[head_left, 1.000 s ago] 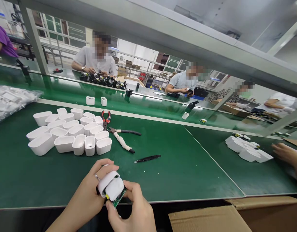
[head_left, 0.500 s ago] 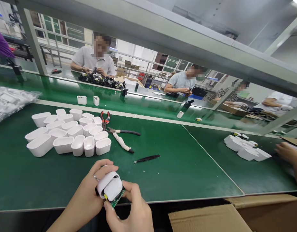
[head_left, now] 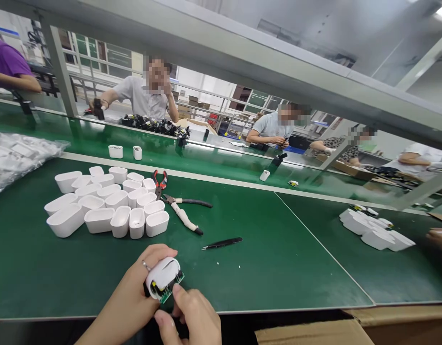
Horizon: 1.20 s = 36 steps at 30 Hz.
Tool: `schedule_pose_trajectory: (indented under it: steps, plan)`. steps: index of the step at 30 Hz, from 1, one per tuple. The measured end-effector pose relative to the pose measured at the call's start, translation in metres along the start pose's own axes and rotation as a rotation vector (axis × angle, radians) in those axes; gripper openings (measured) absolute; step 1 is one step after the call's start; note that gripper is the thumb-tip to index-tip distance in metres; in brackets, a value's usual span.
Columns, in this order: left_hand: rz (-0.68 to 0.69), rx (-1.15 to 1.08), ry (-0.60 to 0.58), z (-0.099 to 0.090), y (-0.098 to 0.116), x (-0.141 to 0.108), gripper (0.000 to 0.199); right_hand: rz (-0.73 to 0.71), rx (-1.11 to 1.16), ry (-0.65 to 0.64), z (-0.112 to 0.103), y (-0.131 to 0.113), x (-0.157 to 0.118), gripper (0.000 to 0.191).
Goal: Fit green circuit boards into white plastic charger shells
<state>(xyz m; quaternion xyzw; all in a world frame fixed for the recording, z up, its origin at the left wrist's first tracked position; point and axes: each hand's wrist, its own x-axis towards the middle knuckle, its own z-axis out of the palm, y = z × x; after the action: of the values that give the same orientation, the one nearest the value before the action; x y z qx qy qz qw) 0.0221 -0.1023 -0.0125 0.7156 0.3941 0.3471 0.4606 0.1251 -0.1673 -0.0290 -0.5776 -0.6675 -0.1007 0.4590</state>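
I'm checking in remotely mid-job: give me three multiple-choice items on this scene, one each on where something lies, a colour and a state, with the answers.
1. Where do the black tweezers lie?
A) On top of the white cases
B) On the green mat, right of the white cases
C) Under the shell

2. What colour is the circuit board?
A) Green
B) Red
C) Blue

3. How is the white shell held?
A) It lies untouched on the mat
B) It hangs from a hook
C) The left hand grips it

Answers:
1. B: they lie flat on the mat.
2. A: green shows beyond the shell's edge.
3. C: the fingers curl round it.
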Motion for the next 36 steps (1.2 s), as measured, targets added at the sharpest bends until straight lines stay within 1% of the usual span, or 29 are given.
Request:
schedule_pose_trajectory:
  steps: [5,8,10,12,14,17,19,21,23,25,27,30,33,36]
  plan:
    - [-0.057,-0.074,-0.038,-0.003,0.004,0.001,0.036,-0.006,-0.017,-0.068,0.006,0.000,0.004,0.030]
    - [-0.107,-0.158,-0.089,-0.003,0.005,0.001,0.034,0.020,-0.014,-0.110,0.008,-0.001,0.006,0.034]
    - [-0.145,-0.229,-0.056,-0.003,0.003,0.001,0.038,0.042,-0.027,-0.097,0.008,-0.002,0.008,0.032]
    - [-0.199,-0.347,-0.039,-0.002,0.002,-0.001,0.047,0.061,-0.042,-0.069,0.006,-0.002,0.010,0.028]
    - [-0.263,-0.536,-0.105,0.000,0.000,-0.004,0.060,0.055,-0.003,-0.059,0.006,-0.001,0.011,0.031]
    - [-0.304,-0.840,-0.228,0.001,0.002,-0.010,0.072,0.073,0.098,-0.054,0.008,-0.001,0.010,0.050]
    - [-0.291,-0.937,-0.264,-0.003,0.006,-0.012,0.072,0.153,0.109,-0.014,0.009,-0.002,0.008,0.062]
    - [-0.257,-0.903,-0.297,-0.013,0.010,-0.013,0.066,0.234,0.102,0.021,0.009,-0.002,0.007,0.065]
    - [-0.210,-0.740,-0.265,-0.024,0.012,-0.013,0.055,0.266,0.079,0.030,0.007,-0.001,0.007,0.059]
    - [-0.195,-0.541,-0.198,-0.034,0.015,-0.010,0.048,0.246,0.044,0.030,0.003,0.001,0.010,0.053]
    - [-0.223,-0.391,-0.159,-0.039,0.020,-0.008,0.046,0.184,0.009,0.039,-0.002,0.002,0.015,0.049]
    - [-0.279,-0.317,-0.134,-0.037,0.032,-0.004,0.042,0.111,-0.024,0.038,-0.007,0.002,0.021,0.048]
    - [-0.310,-0.330,-0.095,-0.032,0.044,-0.001,0.040,0.098,-0.035,0.019,-0.010,0.000,0.024,0.050]
    - [-0.328,-0.369,-0.090,-0.027,0.048,0.001,0.039,0.085,-0.066,0.030,-0.012,-0.001,0.023,0.049]
